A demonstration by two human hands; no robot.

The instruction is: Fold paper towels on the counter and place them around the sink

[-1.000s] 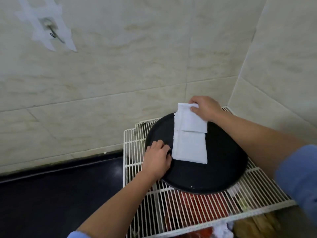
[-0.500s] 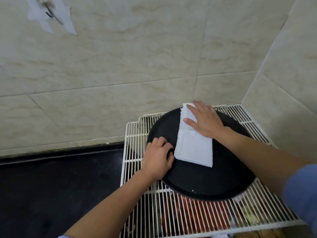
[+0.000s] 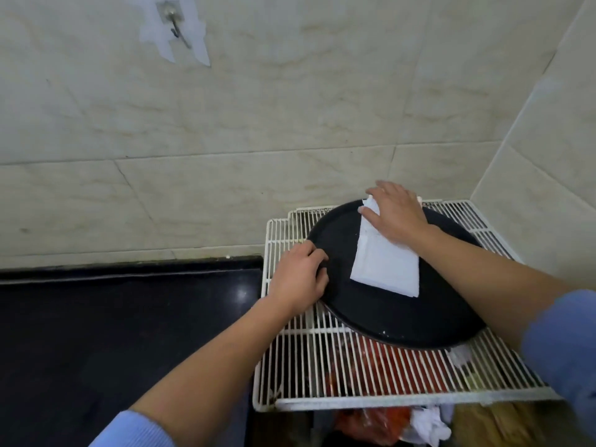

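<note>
**A:** What has changed under your right hand (image 3: 398, 214)?

**B:** A second ago you pinched the far end of the paper towel (image 3: 385, 264) and held it up off the surface. Now that end is down, and your palm lies flat on it with the fingers spread and extended, pressing, not gripping. To my eye the fold is closed and you are setting the crease, so this piece looks close to ready for placing.

**A:** And your left hand (image 3: 300, 279)?

**B:** It has stayed where it was, fingers curled together over the left rim of the black round tray (image 3: 403, 321), steadying it on the white wire rack (image 3: 354, 369).

**A:** How does the towel look?

**B:** It is a white, long rectangle, several layers thick at the near right corner, lying on the far half of the tray, its far end hidden under your palm. The edges line up fairly neatly.
</note>
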